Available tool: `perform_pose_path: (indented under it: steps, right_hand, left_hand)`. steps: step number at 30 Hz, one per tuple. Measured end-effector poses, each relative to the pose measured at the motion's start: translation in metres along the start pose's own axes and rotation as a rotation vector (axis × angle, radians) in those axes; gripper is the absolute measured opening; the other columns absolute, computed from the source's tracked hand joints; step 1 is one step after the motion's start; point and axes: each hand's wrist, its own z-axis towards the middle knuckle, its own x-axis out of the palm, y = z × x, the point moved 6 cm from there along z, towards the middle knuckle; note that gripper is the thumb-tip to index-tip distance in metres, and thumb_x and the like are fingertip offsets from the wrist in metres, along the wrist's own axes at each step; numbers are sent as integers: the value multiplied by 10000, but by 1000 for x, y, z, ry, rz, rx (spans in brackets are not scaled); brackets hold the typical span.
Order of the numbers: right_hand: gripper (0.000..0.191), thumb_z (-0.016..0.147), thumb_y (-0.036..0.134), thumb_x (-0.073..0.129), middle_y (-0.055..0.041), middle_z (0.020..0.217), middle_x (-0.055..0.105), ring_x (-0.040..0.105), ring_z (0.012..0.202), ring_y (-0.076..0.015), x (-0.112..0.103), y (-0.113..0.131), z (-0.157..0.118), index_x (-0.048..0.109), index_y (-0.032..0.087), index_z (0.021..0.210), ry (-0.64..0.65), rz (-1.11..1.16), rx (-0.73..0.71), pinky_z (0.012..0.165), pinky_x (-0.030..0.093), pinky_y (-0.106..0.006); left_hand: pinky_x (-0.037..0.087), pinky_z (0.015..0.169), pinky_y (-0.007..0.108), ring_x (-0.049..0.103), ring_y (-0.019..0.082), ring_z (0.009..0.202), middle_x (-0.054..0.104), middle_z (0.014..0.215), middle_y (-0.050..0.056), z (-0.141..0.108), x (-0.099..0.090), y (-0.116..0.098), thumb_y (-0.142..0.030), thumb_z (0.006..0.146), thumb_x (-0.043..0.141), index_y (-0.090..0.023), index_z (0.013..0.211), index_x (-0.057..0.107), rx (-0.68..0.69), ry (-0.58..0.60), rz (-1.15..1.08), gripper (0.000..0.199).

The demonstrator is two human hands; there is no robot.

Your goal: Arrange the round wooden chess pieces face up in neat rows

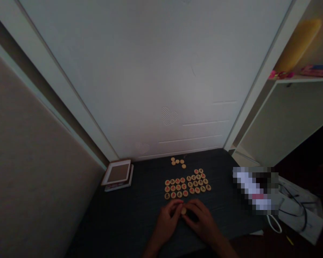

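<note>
Just in front of rows of round wooden Chinese chess pieces (185, 193), my two hands meet over the dark table. A single plain-faced Chinese chess piece (183, 211) is pinched between their fingertips. My left hand (167, 218) is closed, thumb and forefinger at the piece's left side. From the right, the fingers of my right hand (201, 218) are closed on the same piece. The rows lie in two blocks, with red or black characters facing up. Farther back, several loose pieces (177, 161) show blank faces.
A frame-like box (118, 172) rests on a flat item at the table's left edge. The white panel (161, 71) rises behind the table (118, 215). On the right are a blurred-out object (255, 190), a white box with cables (301, 211) and shelves (307, 79).
</note>
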Motion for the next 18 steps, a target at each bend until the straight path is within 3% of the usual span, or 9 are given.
perform_pose_path:
  steps: [12,18]
  right_hand:
    - [307,982,247,577,-72,1134,704,684,1031,-216,0,-1,-2,615,274,1286,3,-33,-16,898,594,-363]
    - [242,1026,258,497,-49,1088,732,709,982,-194,-3,1,0,642,271,1219,5,-3,-1,883,596,-322]
  left_hand:
    - [565,818,283,750,225,906,797,1013,72,-1,5,-6,-409,928,644,-191,1112,695,-8,78,-59,290]
    - [567,766,276,749,211,797,802,929,66,0,3,-5,-437,923,643,-182,1027,735,-2,69,-49,290]
